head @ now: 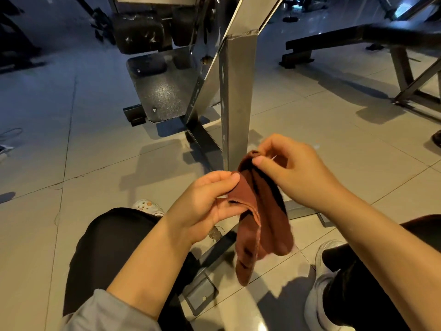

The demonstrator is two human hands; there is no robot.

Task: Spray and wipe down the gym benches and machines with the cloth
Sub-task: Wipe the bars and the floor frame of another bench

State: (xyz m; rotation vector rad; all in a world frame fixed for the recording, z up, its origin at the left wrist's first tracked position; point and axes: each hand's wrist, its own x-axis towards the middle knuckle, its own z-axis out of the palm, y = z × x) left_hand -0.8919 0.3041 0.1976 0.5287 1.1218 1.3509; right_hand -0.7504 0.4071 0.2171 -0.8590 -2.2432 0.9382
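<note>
I am holding the cloth (260, 211) up in front of me with both hands, low over the floor (59, 151) between my knees. My left hand (205, 206) is pinching one edge between thumb and forefinger, and my right hand (293, 170) is pinching the top fold just above it, fingers curled in. The rest of the cloth is hanging loose below (bunched, not spread flat), so I judge I am sorting out its edges to refold it or find a clean face before wiping. The machine's post (235, 96) is standing right behind the cloth, probably the next surface. A bench (334, 41) is sitting well off to the right. I am not seeing a spray bottle anywhere, so any spraying will mean looking for it first.
</note>
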